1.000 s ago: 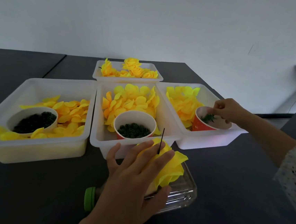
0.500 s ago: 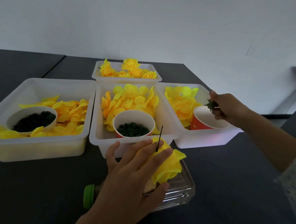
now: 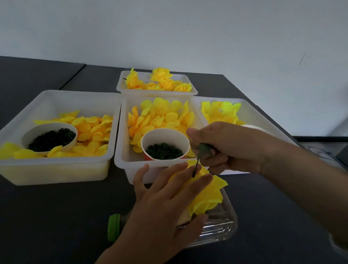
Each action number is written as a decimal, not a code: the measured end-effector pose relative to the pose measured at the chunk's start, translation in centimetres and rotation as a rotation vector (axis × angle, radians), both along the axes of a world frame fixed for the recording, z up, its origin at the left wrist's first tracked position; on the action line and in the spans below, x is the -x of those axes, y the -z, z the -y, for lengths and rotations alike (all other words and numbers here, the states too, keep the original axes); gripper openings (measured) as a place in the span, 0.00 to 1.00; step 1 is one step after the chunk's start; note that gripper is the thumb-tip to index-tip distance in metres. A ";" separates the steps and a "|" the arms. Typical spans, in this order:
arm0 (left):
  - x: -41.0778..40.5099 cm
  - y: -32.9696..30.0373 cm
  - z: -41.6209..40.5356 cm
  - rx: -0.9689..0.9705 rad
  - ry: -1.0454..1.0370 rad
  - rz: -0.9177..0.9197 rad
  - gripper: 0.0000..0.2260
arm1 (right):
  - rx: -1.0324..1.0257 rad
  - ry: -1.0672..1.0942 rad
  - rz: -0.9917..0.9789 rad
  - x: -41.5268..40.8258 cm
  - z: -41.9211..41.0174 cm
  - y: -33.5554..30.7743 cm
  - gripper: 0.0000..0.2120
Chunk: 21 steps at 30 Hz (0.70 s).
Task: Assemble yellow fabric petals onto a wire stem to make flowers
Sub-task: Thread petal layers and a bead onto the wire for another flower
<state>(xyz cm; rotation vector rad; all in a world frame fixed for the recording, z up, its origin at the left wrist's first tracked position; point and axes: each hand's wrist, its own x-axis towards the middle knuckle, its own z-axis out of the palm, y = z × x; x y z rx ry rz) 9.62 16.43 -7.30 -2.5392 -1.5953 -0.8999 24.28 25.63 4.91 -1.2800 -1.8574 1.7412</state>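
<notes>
Surface: dark table (image 3: 32, 220).
Laid on it: four white bins (image 3: 54, 171); clear bottle (image 3: 216, 229), on its side.

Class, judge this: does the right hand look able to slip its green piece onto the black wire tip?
Probably yes. The right hand holds the green piece directly above the wire, whose tip stands free between the left hand's fingers.

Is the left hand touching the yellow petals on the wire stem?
Touching. The head view shows the left hand lying flat on the yellow petals, wire stem between its fingers.
</notes>
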 end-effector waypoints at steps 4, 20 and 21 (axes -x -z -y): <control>0.0 -0.1 0.1 0.004 -0.004 0.002 0.25 | -0.011 0.039 -0.003 0.2 0.1 0.5 0.21; 0.2 0.2 0.1 -0.021 -0.007 -0.028 0.25 | -0.503 -0.091 0.068 -1.3 1.1 -0.6 0.09; 0.2 0.2 0.1 -0.019 -0.008 -0.024 0.24 | -0.501 -0.125 0.083 -1.3 1.3 -0.2 0.08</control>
